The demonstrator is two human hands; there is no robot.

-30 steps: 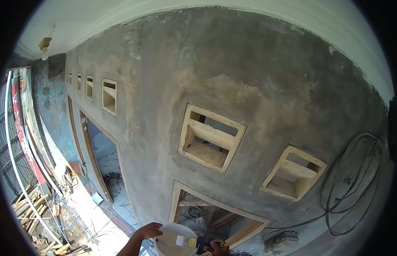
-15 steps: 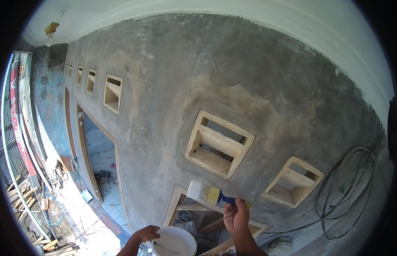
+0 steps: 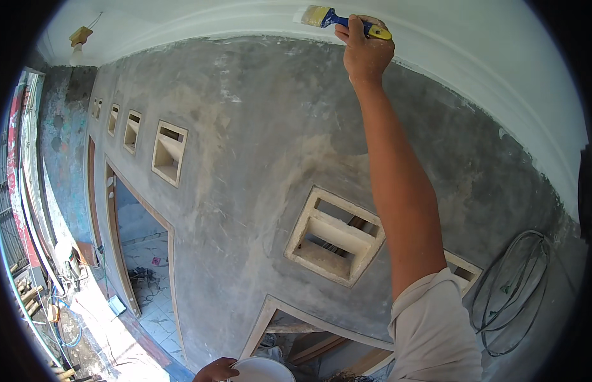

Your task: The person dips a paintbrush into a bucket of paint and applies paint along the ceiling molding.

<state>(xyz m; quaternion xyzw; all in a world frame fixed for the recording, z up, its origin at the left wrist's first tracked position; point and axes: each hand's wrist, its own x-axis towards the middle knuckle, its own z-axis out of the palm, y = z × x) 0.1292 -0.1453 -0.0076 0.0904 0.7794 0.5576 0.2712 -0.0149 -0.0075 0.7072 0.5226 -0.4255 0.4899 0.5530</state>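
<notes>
My right hand [image 3: 369, 54] is raised high, its fingers closed round the blue and yellow handle of a wide paintbrush [image 3: 331, 17]. White paint coats the bristle end, which lies against the white ceiling moulding [image 3: 257, 25], or very close to it; I cannot tell which. Low in the view, my left hand [image 3: 216, 370] grips the rim of a white bucket [image 3: 265, 369], cut off by the lower edge. What the bucket holds is hard to make out from here.
Below the moulding runs a grey plastered wall [image 3: 264, 127] with cream vent blocks [image 3: 337, 239] and a wooden-framed opening [image 3: 264, 312]. Coiled cable [image 3: 512, 293] hangs at right. A doorway [image 3: 140, 235] stands left, and a light bulb [image 3: 77, 54] hangs from the ceiling.
My right hand has lifted the paintbrush from beside the vent blocks up to the ceiling moulding. The bucket and my left hand now sit lower in the view.
</notes>
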